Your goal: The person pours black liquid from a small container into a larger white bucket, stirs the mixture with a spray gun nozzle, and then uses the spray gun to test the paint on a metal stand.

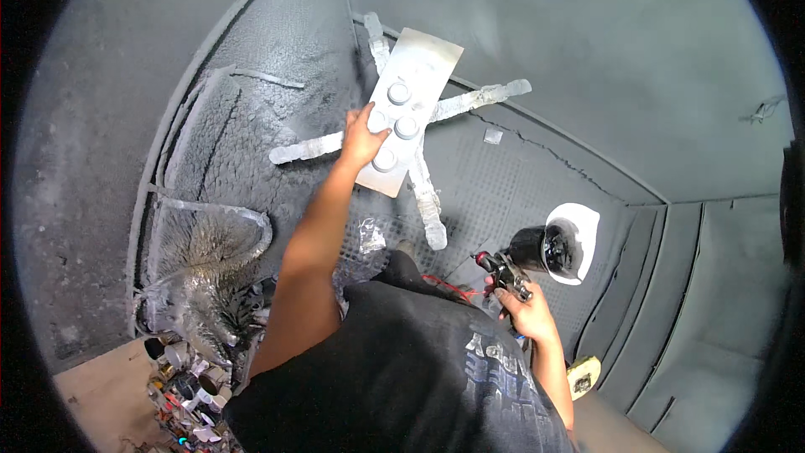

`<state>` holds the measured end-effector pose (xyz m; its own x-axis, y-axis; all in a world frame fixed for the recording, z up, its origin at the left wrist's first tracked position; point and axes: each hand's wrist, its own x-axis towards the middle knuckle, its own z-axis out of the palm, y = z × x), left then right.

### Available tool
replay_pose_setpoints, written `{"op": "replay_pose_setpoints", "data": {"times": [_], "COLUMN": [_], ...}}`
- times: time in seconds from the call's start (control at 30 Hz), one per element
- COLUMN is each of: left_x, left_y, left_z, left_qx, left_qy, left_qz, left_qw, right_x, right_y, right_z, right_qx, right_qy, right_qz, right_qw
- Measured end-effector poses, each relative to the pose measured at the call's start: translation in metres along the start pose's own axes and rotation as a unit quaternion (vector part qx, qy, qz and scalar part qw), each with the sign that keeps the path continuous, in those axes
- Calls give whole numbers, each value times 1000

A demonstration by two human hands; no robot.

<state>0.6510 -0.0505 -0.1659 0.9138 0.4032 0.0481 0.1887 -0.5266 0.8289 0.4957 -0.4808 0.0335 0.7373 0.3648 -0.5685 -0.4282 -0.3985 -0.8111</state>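
Observation:
My left hand [362,141] reaches out over a pale rectangular board [428,54], its thumb and fingers closed around a white round piece [377,122]. Several similar round pieces, among them one white disc [399,93], sit on the board. Below the board spreads a rough, paint-crusted stand with several arms [482,99]. In my right hand [521,306] is a spray gun [500,273], held low near my body on the right. A black cup with a flared white rim [587,239] adjoins the gun; I cannot tell whether they are joined.
Paint-coated grey walls [553,33] enclose the far and right sides. A crusted metal frame [214,205] stands at left. Cluttered cans and tools [197,394] lie lower left. A red hose [449,287] runs by my body, and a yellow object [584,376] is at lower right.

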Motion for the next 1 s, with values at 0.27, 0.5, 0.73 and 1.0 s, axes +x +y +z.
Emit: {"op": "replay_pose_setpoints", "data": {"times": [0.27, 0.5, 0.73, 1.0], "left_x": [-151, -233, -293, -365], "left_y": [110, 156, 178, 212], "left_z": [3, 5, -10, 12], "left_qx": [-550, -574, -602, -544], "left_qy": [-143, 30, 69, 62], "left_qz": [-169, -297, -231, -204], "left_qw": [805, 763, 761, 812], "right_x": [19, -5, -44, -50], "right_y": [-37, -48, -34, 4], "right_z": [2, 0, -20, -35], "right_qx": [-34, -163, -161, -115], "right_qy": [-126, -126, -282, -220], "right_qz": [-90, -287, -205, -227], "right_qw": [987, 935, 923, 942]}}
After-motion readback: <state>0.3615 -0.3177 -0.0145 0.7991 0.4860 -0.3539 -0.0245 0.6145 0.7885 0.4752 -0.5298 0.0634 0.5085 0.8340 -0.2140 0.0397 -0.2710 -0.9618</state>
